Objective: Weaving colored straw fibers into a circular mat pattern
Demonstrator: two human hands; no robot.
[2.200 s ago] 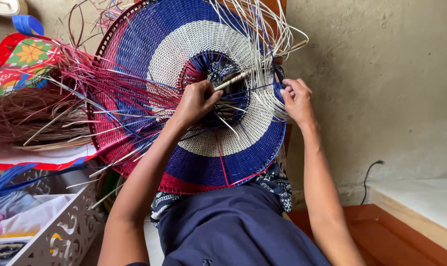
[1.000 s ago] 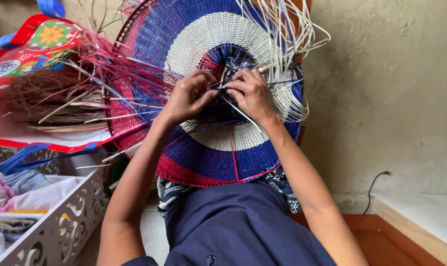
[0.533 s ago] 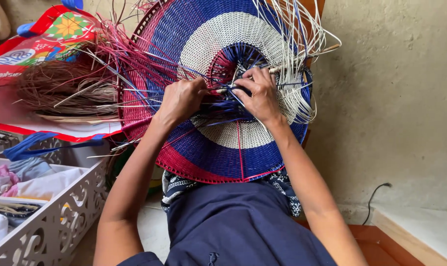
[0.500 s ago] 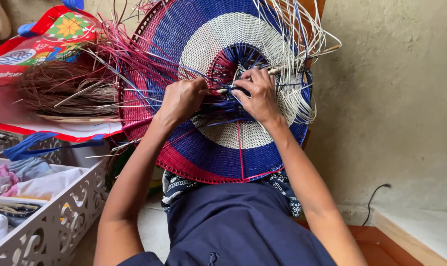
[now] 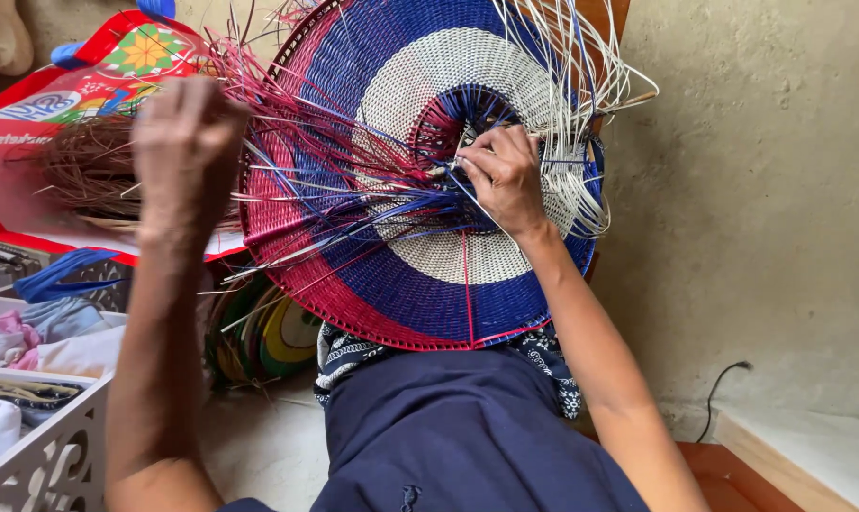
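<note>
A large round woven disc [image 5: 420,256], banded in blue, white and red, stands nearly upright on the person's lap, leaning back toward the plaster wall [image 5: 761,209]. Its unfinished centre lies just under the right hand [image 5: 507,175], whose grip is narrow, fingertips pinched on the strands at the hub. From there a bundle of loose blue and red strands [image 5: 353,194] runs leftward, long axis roughly level, toward the left hand [image 5: 185,142], which is raised well apart from the hub and closed in a fist (blurred, so whether it holds the strand ends I cannot tell). The right hand is plainly the nearer one to the weaving point. Loose white strands [image 5: 581,85] fan out from the upper right rim.

Behind the left hand lies a red bag [image 5: 60,123] with a printed flower panel near its top and a pale oval label lower left, dry fibre heaped on it. A white openwork basket [image 5: 41,446] of folded cloth sits bottom left.
</note>
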